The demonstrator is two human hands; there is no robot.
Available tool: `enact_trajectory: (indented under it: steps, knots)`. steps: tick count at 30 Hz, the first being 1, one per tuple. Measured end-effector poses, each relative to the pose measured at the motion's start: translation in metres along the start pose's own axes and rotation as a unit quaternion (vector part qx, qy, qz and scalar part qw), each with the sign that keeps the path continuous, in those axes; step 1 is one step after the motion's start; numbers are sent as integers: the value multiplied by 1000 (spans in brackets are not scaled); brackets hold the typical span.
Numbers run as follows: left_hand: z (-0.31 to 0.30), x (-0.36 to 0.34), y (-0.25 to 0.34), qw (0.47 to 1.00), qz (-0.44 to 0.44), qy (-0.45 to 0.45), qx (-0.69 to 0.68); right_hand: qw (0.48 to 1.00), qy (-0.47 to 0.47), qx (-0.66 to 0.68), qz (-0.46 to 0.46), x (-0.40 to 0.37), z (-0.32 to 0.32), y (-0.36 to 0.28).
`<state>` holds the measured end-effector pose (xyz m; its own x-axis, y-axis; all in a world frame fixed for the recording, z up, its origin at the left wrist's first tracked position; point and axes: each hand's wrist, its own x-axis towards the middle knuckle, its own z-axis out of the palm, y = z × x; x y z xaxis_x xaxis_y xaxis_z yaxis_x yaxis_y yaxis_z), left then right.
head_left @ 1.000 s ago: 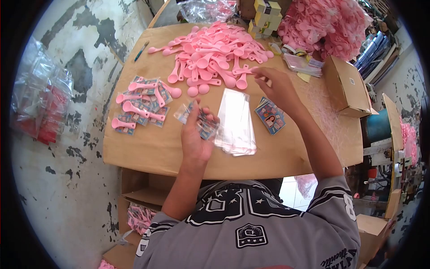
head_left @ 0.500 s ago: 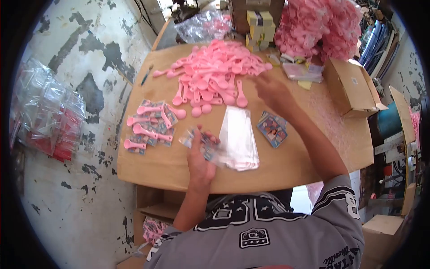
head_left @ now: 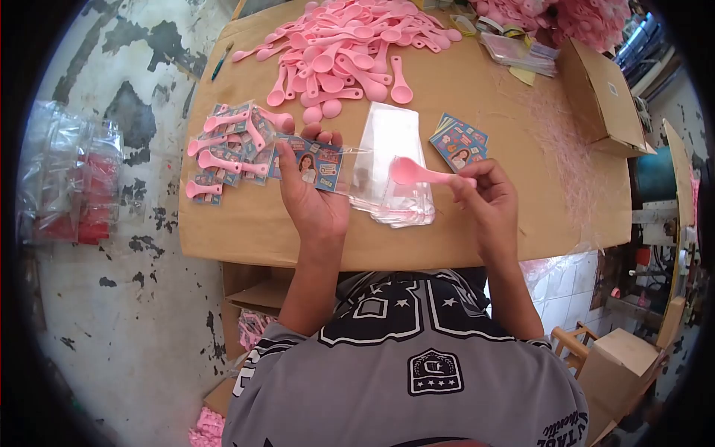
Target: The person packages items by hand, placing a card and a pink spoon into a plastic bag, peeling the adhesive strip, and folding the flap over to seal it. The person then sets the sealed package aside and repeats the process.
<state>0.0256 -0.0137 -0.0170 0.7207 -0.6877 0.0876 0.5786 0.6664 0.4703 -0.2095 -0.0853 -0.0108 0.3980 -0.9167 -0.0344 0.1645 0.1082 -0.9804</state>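
My left hand [head_left: 314, 179] grips a clear plastic bag with a printed blue card [head_left: 326, 165] inside; the bag's transparent end stretches to the right. In my right hand [head_left: 488, 197] is a pink measuring spoon [head_left: 417, 173], pinched by its handle with the bowl pointing left toward the bag. Beneath both lies a stack of clear plastic bags [head_left: 395, 127]. Just beyond my right hand sits a small pile of printed cards [head_left: 457, 141]. Left of my left hand are several bagged cards with pink spoons [head_left: 223, 162].
A large heap of pink spoons [head_left: 350, 37] covers the far middle of the table [head_left: 253, 238]. At the right stands a cardboard box [head_left: 607, 97], with packs of plastic sleeves [head_left: 521, 54] beside it. A pen [head_left: 220, 62] lies near the left edge.
My right hand has come back from the spoon heap holding a pink spoon, close to the bag. My left hand now holds the bagged card flat and face up. The view has tilted downward.
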Motion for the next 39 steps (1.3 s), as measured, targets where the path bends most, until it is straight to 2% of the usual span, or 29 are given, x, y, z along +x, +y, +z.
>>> enact_trajectory:
  steps: [3,10,13,19,22,25,28,31,34,37,39]
  knots:
    - [5,-5,-6,1000,1,-16,22,999,-21,34,18,-5,13,-2]
    - [-4,-11,-7,1000,25,5,8,999,-43,8,-23,-8,15,2]
    - [-6,-9,-3,1000,28,-12,7,998,-66,20,-15,-11,9,3]
    - [6,-12,-2,999,-21,-40,-18,996,-74,49,12,-13,32,0]
    - [11,-14,0,998,-22,-47,23,984,-148,86,47,-12,35,-7]
    - [13,-22,-2,995,-69,-67,27,980,-163,104,36,-11,40,-6]
    - [15,-32,-13,992,-121,-43,12,989,-132,51,-53,-7,42,12]
    - [20,-33,-13,985,-165,-55,14,993,-82,-53,-74,-6,44,19]
    - [13,-34,-18,978,-190,-84,-27,988,-73,-76,-116,-7,42,14]
    - [14,-35,-18,974,-217,-59,-10,972,-30,-91,-213,-7,45,5]
    - [6,-33,-17,972,-227,-48,30,929,-63,-175,-320,-3,40,10]
